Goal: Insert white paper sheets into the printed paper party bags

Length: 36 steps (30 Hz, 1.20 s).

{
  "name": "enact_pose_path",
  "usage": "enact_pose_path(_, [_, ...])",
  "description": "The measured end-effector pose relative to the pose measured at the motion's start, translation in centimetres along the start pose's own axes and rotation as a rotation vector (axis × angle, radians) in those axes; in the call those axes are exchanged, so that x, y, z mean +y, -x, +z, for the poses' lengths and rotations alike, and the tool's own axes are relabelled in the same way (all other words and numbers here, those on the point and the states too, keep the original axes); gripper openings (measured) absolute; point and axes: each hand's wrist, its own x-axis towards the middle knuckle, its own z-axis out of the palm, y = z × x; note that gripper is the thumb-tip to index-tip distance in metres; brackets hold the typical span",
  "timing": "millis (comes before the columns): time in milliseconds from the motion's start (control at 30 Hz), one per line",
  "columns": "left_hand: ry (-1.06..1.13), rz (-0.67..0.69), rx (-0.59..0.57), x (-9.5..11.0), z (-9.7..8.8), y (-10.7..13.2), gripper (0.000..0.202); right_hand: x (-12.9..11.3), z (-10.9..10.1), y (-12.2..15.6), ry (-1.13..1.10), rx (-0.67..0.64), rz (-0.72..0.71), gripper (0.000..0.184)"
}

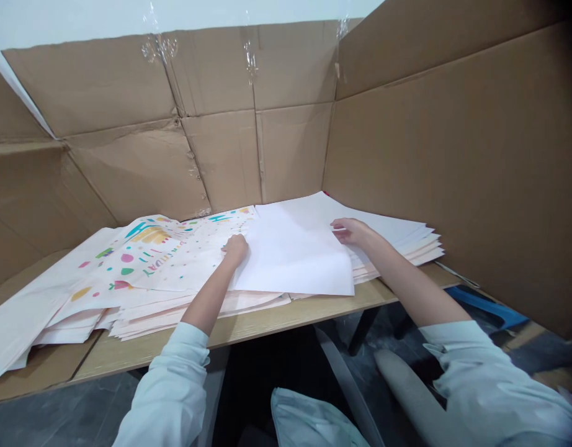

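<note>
Head view, white sheet (290,254) — covering printed stack (146,267)

Bright, even light, soft shadows under the paper sheets (290,248), edges warped.

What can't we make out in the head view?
- Print on the printed sheets: partly hidden by the white sheet and the left hand.
- Sheet count in the stack: edges too thin to count.
- Blue object: partly hidden by the cardboard wall.
- Pale bag: cut off by the bottom edge.
</note>
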Motion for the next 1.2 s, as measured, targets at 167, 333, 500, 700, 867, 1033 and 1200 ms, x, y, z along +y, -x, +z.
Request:
enact_pose_path(167, [-0.033, 0.063, 0.011, -0.4, -0.1, 0.3, 0.037, 0.6, -0.1, 0.7, 0.145, -0.242, -0.05, 0.021])
enact_pose_path(333, [-0.071, 0.1, 0.042, -0.7, 0.0, 0.2, 0.03, 1.2, 0.0, 1.2, 0.073, -0.641, -0.061, 0.06])
enact_pose_path(500, [-0.057, 0.063, 0.142, -0.7, -1.1, 0.9, 0.032, 1.6, -0.9, 3.2, -0.068, -0.649, -0.116, 0.075])
enact_pose_path(700, [0.03, 0.105, 0.081, 0.2, -2.0, 1.6, 0.031, 2.3, -0.7, 5.8, -0.024, -0.634, 0.075, 0.04])
enact_pose_path(867, [0.072, 0.13, 0.034, 0.8, -1.3, 1.7, 0.032, 2.8, 1.4, 6.5, 0.035, -0.636, 0.059, 0.032])
enact_pose_path(1033, [0.084, 0.155, 0.058, 0.4, -2.1, 1.9, 0.031, 1.6, 0.6, 6.1, 0.032, -0.609, 0.048, 0.029])
enact_pose_path(1200, [0.139, 0.238, 0.005, 0.8, -2.5, 2.8, 0.03, 1.6, 1.1, 6.8, 0.007, -0.581, 0.006, 0.033])
